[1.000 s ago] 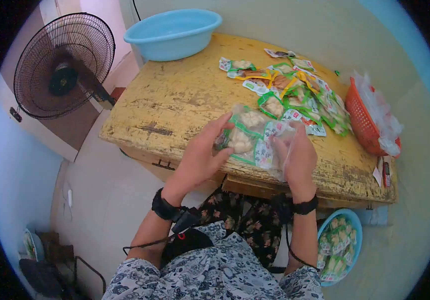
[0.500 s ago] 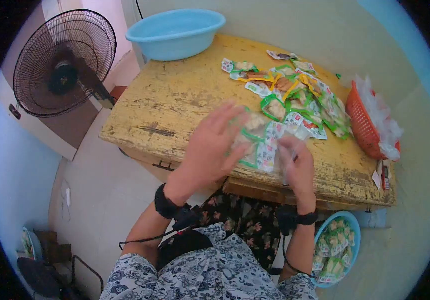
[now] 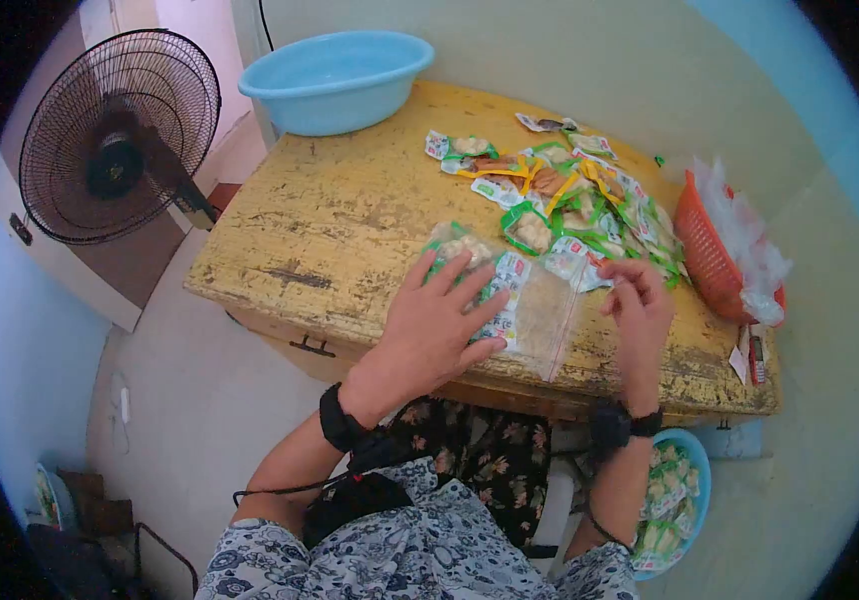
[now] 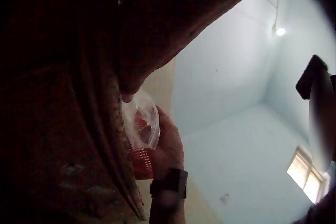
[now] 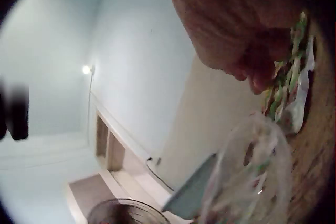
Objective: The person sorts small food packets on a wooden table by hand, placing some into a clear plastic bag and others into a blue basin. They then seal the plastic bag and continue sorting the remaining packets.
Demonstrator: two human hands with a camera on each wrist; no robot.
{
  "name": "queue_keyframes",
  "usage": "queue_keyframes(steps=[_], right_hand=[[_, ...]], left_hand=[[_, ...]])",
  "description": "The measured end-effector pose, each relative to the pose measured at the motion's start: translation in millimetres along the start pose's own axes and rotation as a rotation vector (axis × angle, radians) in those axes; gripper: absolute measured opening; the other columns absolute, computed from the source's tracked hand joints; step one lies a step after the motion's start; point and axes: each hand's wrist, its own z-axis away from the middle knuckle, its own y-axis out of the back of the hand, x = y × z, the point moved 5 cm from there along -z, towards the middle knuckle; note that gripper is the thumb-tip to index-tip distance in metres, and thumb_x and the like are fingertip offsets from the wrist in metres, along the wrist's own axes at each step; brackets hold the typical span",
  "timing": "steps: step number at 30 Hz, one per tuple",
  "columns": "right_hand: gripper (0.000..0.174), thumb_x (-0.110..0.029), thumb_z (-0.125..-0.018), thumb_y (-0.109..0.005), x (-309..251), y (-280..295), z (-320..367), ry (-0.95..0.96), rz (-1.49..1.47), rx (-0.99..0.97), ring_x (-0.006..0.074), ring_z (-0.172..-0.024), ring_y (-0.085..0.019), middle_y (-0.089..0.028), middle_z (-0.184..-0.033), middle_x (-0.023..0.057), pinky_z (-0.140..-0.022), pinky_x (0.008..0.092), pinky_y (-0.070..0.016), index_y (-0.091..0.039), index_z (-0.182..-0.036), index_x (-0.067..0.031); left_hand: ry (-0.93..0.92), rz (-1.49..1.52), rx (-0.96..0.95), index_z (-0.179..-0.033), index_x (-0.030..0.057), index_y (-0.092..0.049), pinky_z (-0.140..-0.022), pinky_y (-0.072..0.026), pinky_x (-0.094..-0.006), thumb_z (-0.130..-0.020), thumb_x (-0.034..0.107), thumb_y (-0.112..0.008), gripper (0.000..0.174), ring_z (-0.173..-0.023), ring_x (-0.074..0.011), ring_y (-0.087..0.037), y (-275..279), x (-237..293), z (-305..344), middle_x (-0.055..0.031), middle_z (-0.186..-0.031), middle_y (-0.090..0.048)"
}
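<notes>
A clear plastic zip bag (image 3: 548, 315) lies on the worn yellow table (image 3: 290, 220) with green-edged food packets (image 3: 462, 247) inside it. My left hand (image 3: 435, 325) rests on the bag's packet-filled part, fingers straight and spread. Off the bag's mouth, which has a red line along it, my right hand (image 3: 642, 315) hovers with loosely bent fingers and no object visible in them. In the right wrist view, the bag's mouth (image 5: 247, 166) gapes below that hand. Just beyond the hands is a pile of green, yellow and white food packets (image 3: 530, 230).
A red basket (image 3: 712, 250) holding clear plastic bags (image 3: 745, 240) stands at the table's right end. At the back left corner is a blue basin (image 3: 335, 85). Another blue basin (image 3: 702, 500), with packets in it, sits low at the right. A fan (image 3: 120, 140) stands left.
My left hand lifted off the bag's side and now lies flat over its packets. The right hand let go of the bag's mouth and moved right. The bag now lies flatter on the table.
</notes>
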Motion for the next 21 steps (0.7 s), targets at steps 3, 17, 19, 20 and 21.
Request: queue_keyframes(steps=[3, 17, 19, 20, 21], right_hand=[[0.017, -0.012, -0.093, -0.067, 12, 11, -30, 0.026, 0.187, 0.038, 0.017, -0.078, -0.066, -0.071, -0.098, 0.0089, -0.067, 0.0325, -0.0532, -0.068, -0.109, -0.0049], [0.042, -0.044, -0.08, -0.078, 20, -34, -44, 0.061, 0.941, -0.099, 0.0368, -0.1, -0.066, -0.064, -0.11, 0.0141, -0.08, 0.05, -0.0533, -0.066, -0.103, -0.0105], [0.043, -0.043, -0.079, -0.079, 10, -35, -39, 0.007, 0.906, -0.05, 0.0364, -0.1, -0.067, -0.066, -0.109, 0.014, -0.081, 0.0498, -0.0532, -0.066, -0.103, -0.0101], [0.043, -0.042, -0.078, -0.08, 7, -35, -38, -0.019, 0.886, -0.026, 0.0362, -0.1, -0.067, -0.067, -0.109, 0.0139, -0.082, 0.0498, -0.0531, -0.066, -0.104, -0.01], [0.042, -0.041, -0.079, -0.079, 9, -34, -39, -0.029, 0.877, -0.053, 0.036, -0.099, -0.068, -0.068, -0.108, 0.0139, -0.081, 0.0497, -0.0531, -0.066, -0.104, -0.0097]], left_hand=[[-0.008, 0.005, 0.01, -0.137, 0.0219, -0.063, -0.118, -0.0283, -0.0577, -0.095, 0.05, -0.06, 0.05, -0.139, -0.0357, -0.045, 2, 1, 0, -0.0091, -0.147, -0.054], [-0.001, -0.011, 0.048, -0.137, 0.0209, -0.063, -0.119, -0.0254, -0.0573, -0.097, 0.05, -0.058, 0.05, -0.139, -0.0336, -0.044, -3, 2, 6, -0.0088, -0.148, -0.053], [0.0, 0.002, 0.046, -0.137, 0.0202, -0.063, -0.119, -0.0253, -0.0572, -0.097, 0.049, -0.058, 0.049, -0.139, -0.0335, -0.044, -2, 3, 5, -0.009, -0.148, -0.054], [0.001, 0.006, 0.046, -0.136, 0.02, -0.063, -0.119, -0.0254, -0.0571, -0.097, 0.049, -0.058, 0.049, -0.139, -0.0336, -0.044, -1, 3, 5, -0.0091, -0.148, -0.054], [0.002, 0.009, 0.045, -0.136, 0.0198, -0.063, -0.119, -0.0254, -0.0571, -0.097, 0.048, -0.058, 0.048, -0.139, -0.0336, -0.044, 0, 4, 5, -0.0092, -0.148, -0.054]])
